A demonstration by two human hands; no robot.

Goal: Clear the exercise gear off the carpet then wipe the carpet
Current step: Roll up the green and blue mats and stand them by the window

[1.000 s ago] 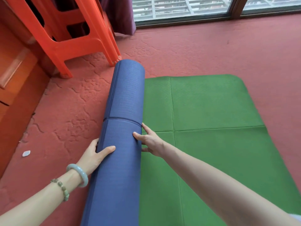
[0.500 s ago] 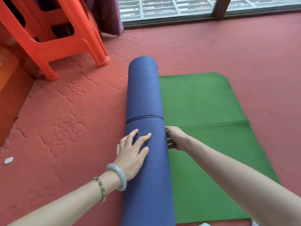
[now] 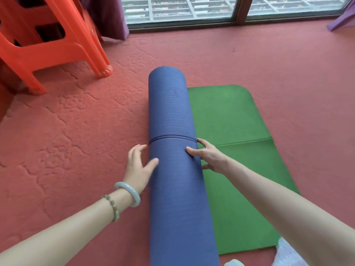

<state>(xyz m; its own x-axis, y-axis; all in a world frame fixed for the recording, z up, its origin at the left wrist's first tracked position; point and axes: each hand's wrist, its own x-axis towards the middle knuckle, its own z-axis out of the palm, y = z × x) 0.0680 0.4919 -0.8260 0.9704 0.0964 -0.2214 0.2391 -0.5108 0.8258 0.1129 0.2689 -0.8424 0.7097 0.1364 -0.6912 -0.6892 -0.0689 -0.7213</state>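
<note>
A: Well, from the head view, where does the gear sit?

B: A blue roll (image 3: 172, 169) lies lengthwise on the red carpet (image 3: 76, 141). It runs from the bottom edge of the picture away toward the window (image 3: 182, 8). A thin seam rings it about halfway along.

A: And the green part?

B: A green mat (image 3: 230, 121) lies flat on the carpet, right of the roll and touching it all along. A crease across the green meets the roll just where the seam rings it.

A: What are the hands doing?

B: The left hand (image 3: 138, 166) is at the roll's left flank, just nearer than the seam. Its fingers (image 3: 137, 150) are spread and loosely bent, clasping nothing, and the thumb tip touches the roll's side. The right hand (image 3: 209, 156) is at the roll's right flank, opposite the left one. Its thumb lies on the roll's upper curve. Its fingers (image 3: 203, 144) bend toward the foot of the roll, where blue meets green. They press rather than clasp. Whether any tuck under the roll, I cannot tell.

A: Anything on the wrists?

B: The left wrist carries a pale bangle (image 3: 127, 195) and a beaded bracelet (image 3: 112, 208), both left of the roll.

A: And round about?

B: A stack of orange plastic stools (image 3: 48, 52) stands left of the roll's far end and beyond it. A purple curtain (image 3: 111, 20) hangs further off, beside the window. Something white and fluffy (image 3: 288, 254) shows right of the roll's near end, just past the mat's near corner.
</note>
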